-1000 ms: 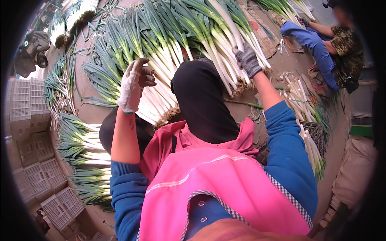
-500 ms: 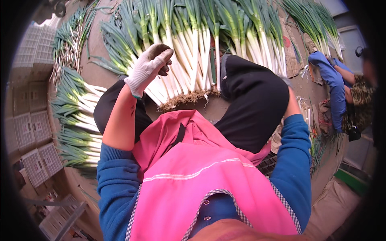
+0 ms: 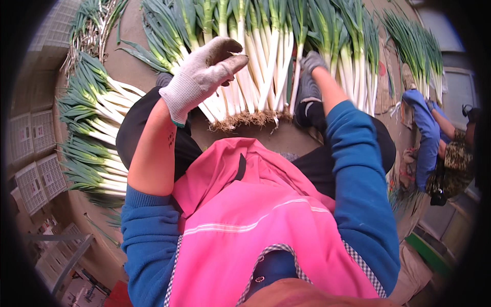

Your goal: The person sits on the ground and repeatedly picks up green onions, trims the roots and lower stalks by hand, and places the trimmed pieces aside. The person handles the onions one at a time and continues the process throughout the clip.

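Note:
A row of leeks (image 3: 255, 77) lies on the floor before me, white stems and brown roots toward me, green leaves away. My left hand (image 3: 197, 77), in a white glove with dirty fingertips, is raised over the left part of this row. Its fingers bend loosely, apart from the thumb, with nothing seen between them. My right hand (image 3: 313, 61), in a greyish glove, reaches down beside a single leek stem (image 3: 296, 84) and my dark shoe (image 3: 308, 92). Its fingertips are mostly hidden, so I cannot tell whether they grip that stem.
More leeks (image 3: 105, 128) are heaped at my left, with thinner stalks (image 3: 92, 30) beyond. White crates (image 3: 43, 179) stand along the left side. At the right, a co-worker in blue trousers (image 3: 424, 133) sits by another leek row (image 3: 417, 51). A metal bar (image 3: 71, 266) shows at lower left.
My right hand has come from beside my right knee, forward and inward to the leeks. My left hand has moved slightly right and its fingers have loosened. The view has shifted a little.

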A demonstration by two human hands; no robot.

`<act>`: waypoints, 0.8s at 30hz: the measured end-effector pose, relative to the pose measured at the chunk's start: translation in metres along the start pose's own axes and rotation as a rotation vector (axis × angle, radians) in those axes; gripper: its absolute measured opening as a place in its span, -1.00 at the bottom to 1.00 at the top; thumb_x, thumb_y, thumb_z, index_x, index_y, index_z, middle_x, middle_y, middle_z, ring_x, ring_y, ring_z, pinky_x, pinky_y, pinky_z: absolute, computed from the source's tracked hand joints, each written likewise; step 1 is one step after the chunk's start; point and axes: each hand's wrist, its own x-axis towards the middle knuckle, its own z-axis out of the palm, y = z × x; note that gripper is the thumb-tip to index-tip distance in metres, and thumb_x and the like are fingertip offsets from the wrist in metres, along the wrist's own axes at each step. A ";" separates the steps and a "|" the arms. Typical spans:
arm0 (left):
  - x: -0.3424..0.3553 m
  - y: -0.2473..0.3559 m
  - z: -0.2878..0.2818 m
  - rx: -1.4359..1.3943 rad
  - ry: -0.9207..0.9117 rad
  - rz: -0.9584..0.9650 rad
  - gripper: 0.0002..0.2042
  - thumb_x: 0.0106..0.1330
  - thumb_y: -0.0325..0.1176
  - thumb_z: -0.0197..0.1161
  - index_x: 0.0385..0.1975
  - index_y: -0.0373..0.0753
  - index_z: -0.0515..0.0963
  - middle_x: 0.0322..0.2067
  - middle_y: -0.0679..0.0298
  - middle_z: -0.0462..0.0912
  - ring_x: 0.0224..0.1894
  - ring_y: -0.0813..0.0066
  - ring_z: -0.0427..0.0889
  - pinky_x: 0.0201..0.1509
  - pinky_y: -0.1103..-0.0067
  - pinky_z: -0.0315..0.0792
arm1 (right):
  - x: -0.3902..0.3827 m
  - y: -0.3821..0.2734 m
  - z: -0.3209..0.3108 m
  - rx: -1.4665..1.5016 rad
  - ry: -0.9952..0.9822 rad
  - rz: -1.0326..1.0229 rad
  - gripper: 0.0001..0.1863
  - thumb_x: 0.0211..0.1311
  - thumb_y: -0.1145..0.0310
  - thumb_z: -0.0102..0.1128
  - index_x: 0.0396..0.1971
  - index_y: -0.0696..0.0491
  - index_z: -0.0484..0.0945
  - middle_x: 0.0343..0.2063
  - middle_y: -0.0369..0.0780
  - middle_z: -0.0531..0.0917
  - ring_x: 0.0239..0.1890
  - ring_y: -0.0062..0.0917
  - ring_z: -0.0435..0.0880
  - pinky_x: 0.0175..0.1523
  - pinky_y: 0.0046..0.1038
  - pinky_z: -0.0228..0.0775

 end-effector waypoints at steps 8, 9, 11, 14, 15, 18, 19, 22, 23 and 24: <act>-0.005 -0.001 -0.022 -0.025 0.088 -0.004 -0.58 0.25 -0.12 0.19 -0.09 -0.38 0.42 -0.40 0.29 0.51 -0.43 0.64 0.45 -0.35 0.67 0.39 | -0.044 -0.039 0.131 0.424 -0.076 0.303 -0.58 0.02 0.15 0.22 -0.12 0.03 0.49 -0.21 -0.08 0.58 -0.12 -0.30 0.52 -0.08 -0.30 0.39; -0.006 -0.001 -0.022 -0.032 0.091 -0.001 -0.58 0.25 -0.12 0.19 -0.10 -0.37 0.43 -0.40 0.29 0.51 -0.43 0.64 0.44 -0.36 0.67 0.39 | -0.046 -0.040 0.124 0.597 -0.095 0.310 -0.64 0.05 0.18 0.20 -0.18 0.05 0.48 -0.30 -0.11 0.56 -0.25 -0.34 0.50 -0.21 -0.33 0.37; -0.004 -0.003 -0.020 -0.053 0.080 0.032 -0.58 0.25 -0.11 0.18 -0.10 -0.37 0.43 -0.40 0.30 0.50 -0.44 0.65 0.44 -0.38 0.67 0.39 | -0.049 -0.042 0.101 0.948 -0.111 0.319 -0.75 0.13 0.25 0.14 -0.30 0.11 0.45 -0.48 -0.16 0.53 -0.51 -0.41 0.45 -0.45 -0.38 0.32; 0.004 -0.013 -0.010 -0.113 0.045 -0.021 -0.62 0.26 -0.18 0.18 -0.07 -0.35 0.40 -0.38 0.31 0.49 -0.40 0.63 0.47 -0.32 0.65 0.44 | -0.075 -0.047 0.047 1.502 -0.207 0.301 -0.80 0.23 0.29 0.08 -0.39 0.14 0.41 -0.68 -0.29 0.44 -0.78 -0.57 0.33 -0.70 -0.49 0.21; 0.008 -0.018 -0.003 -0.167 0.026 0.000 -0.61 0.27 -0.19 0.18 -0.07 -0.35 0.39 -0.39 0.32 0.49 -0.41 0.63 0.47 -0.34 0.65 0.44 | -0.089 -0.048 0.023 1.712 -0.301 0.280 -0.78 0.25 0.26 0.07 -0.37 0.13 0.39 -0.69 -0.36 0.38 -0.80 -0.66 0.26 -0.70 -0.55 0.16; 0.022 -0.035 0.027 -0.116 0.008 -0.066 -0.63 0.28 -0.15 0.16 -0.10 -0.33 0.40 -0.41 0.31 0.47 -0.44 0.59 0.47 -0.37 0.65 0.44 | -0.160 -0.048 -0.039 1.975 -0.554 0.110 -0.85 0.29 0.30 0.03 -0.33 0.07 0.40 -0.69 -0.44 0.31 -0.78 -0.77 0.19 -0.71 -0.64 0.07; 0.025 -0.040 0.038 -0.111 -0.005 -0.145 -0.61 0.28 -0.13 0.15 -0.09 -0.33 0.39 -0.40 0.30 0.47 -0.43 0.57 0.47 -0.37 0.64 0.44 | -0.192 -0.045 -0.053 2.002 -0.623 -0.024 -0.87 0.28 0.32 0.04 -0.33 0.05 0.40 -0.68 -0.41 0.35 -0.78 -0.75 0.23 -0.71 -0.64 0.09; 0.035 -0.048 0.066 -0.586 -0.065 -0.335 -0.40 0.29 0.00 0.09 0.19 -0.26 0.16 -0.12 0.00 0.49 -0.11 0.32 0.56 -0.12 0.42 0.54 | -0.281 -0.039 -0.071 2.103 -0.954 -0.144 -0.86 0.31 0.29 -0.01 -0.27 0.04 0.42 -0.70 -0.44 0.32 -0.82 -0.79 0.19 -0.76 -0.66 0.06; 0.038 -0.047 0.075 -0.702 -0.049 -0.338 -0.39 0.31 -0.02 0.06 0.25 -0.19 0.08 -0.08 -0.08 0.48 -0.07 0.19 0.57 -0.08 0.37 0.55 | -0.305 -0.037 -0.071 2.122 -1.056 -0.152 -0.85 0.32 0.28 -0.04 -0.27 0.03 0.41 -0.70 -0.45 0.32 -0.83 -0.79 0.18 -0.77 -0.65 0.07; 0.041 -0.046 0.077 -0.789 -0.062 -0.318 -0.44 0.33 -0.05 0.05 0.23 -0.16 0.10 -0.15 -0.04 0.51 -0.15 0.17 0.60 -0.13 0.39 0.57 | -0.326 -0.035 -0.070 2.062 -1.063 -0.099 -0.85 0.34 0.26 -0.07 -0.25 0.00 0.42 -0.71 -0.44 0.32 -0.83 -0.77 0.23 -0.76 -0.63 0.17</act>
